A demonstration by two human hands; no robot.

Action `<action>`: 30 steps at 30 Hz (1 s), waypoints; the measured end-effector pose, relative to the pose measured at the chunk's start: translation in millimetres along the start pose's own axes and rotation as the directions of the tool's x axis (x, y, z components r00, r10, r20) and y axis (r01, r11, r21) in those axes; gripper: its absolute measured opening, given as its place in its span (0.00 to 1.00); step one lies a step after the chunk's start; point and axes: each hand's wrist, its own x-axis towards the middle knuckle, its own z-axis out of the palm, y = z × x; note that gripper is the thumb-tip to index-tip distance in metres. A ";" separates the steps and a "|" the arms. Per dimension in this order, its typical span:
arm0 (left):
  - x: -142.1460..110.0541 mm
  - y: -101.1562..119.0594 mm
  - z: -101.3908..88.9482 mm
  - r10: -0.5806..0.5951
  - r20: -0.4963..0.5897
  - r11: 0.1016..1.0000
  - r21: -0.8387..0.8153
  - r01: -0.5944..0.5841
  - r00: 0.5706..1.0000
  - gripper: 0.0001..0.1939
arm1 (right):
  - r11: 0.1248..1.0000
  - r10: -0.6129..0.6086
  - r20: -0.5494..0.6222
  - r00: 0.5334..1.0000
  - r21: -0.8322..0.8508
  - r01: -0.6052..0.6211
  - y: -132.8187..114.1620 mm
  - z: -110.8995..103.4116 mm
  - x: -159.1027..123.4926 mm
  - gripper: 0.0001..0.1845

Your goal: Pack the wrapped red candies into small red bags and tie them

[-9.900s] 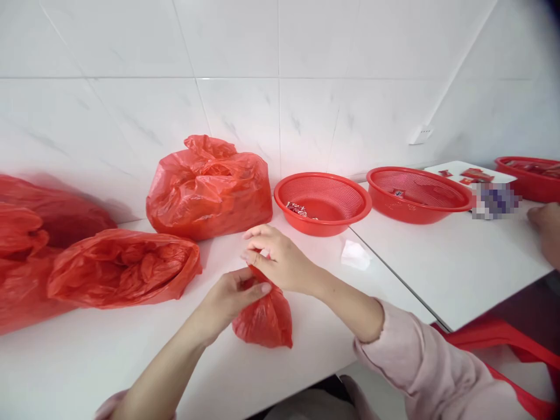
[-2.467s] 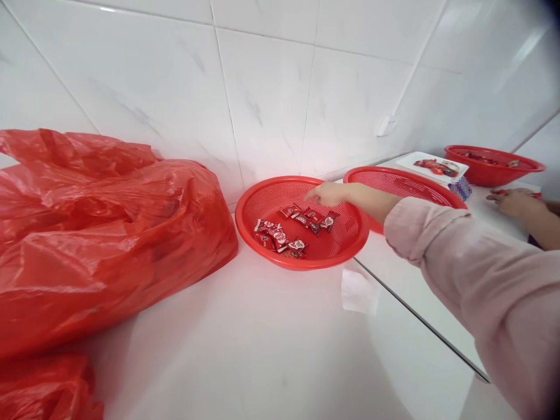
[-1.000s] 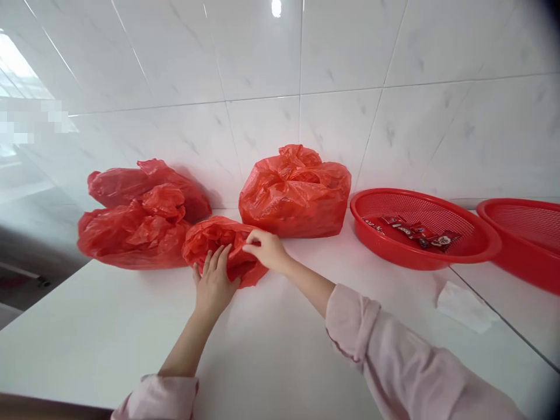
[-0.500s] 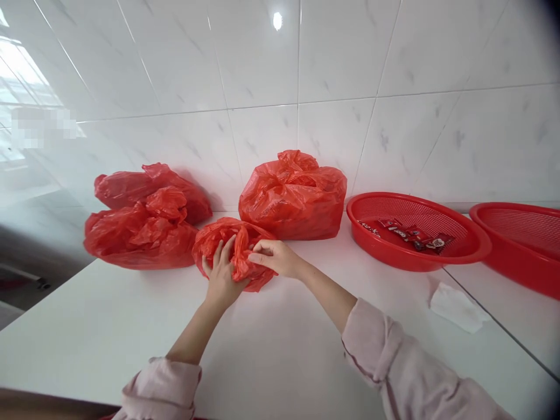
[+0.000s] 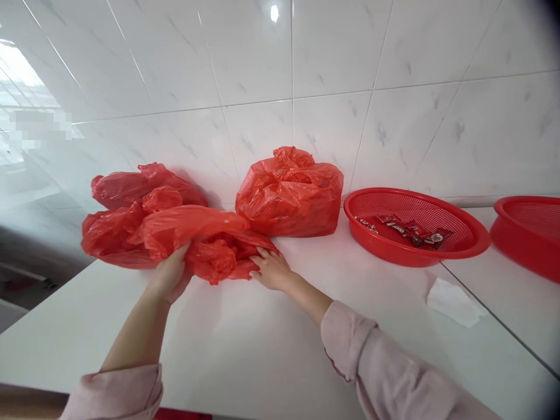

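A crumpled red plastic bag (image 5: 219,262) lies on the white table in front of me, spread out to the left. My left hand (image 5: 171,274) is closed round the left edge of this bag, its fingers partly hidden by the film. On the bag's right side rests my right hand (image 5: 271,269), fingers stretched out over the plastic. Directly left and behind, another red bag (image 5: 114,236) sits partly covered by the one I hold. What the held bag contains is hidden.
A full red bag (image 5: 291,198) stands against the tiled wall. To the right is a red plastic basket (image 5: 415,256) with several small wrapped packets (image 5: 405,230); a second red basket (image 5: 527,239) stands beyond it. A white tissue (image 5: 455,302) lies near a table seam.
My left hand has moved left and pulled the bag's film out that way. My right hand has gone from pinching the bag's top to lying on its right side.
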 end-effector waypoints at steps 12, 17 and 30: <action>-63.5 14.0 52.0 -0.199 0.194 0.978 0.106 0.181 0.960 0.23 | 0.843 -0.295 -0.594 0.749 0.207 0.496 -37.4 -56.3 -84.0 0.35; -79.3 -5.2 99.4 -0.411 0.548 0.908 0.315 0.276 0.729 0.16 | 0.924 -0.219 -0.577 0.787 0.137 0.358 -4.0 -72.3 -126.0 0.23; -117.6 -28.0 56.7 -0.005 0.354 0.636 0.723 -0.270 0.935 0.21 | 0.939 0.262 -0.811 0.522 0.339 0.056 78.7 -97.6 -186.2 0.08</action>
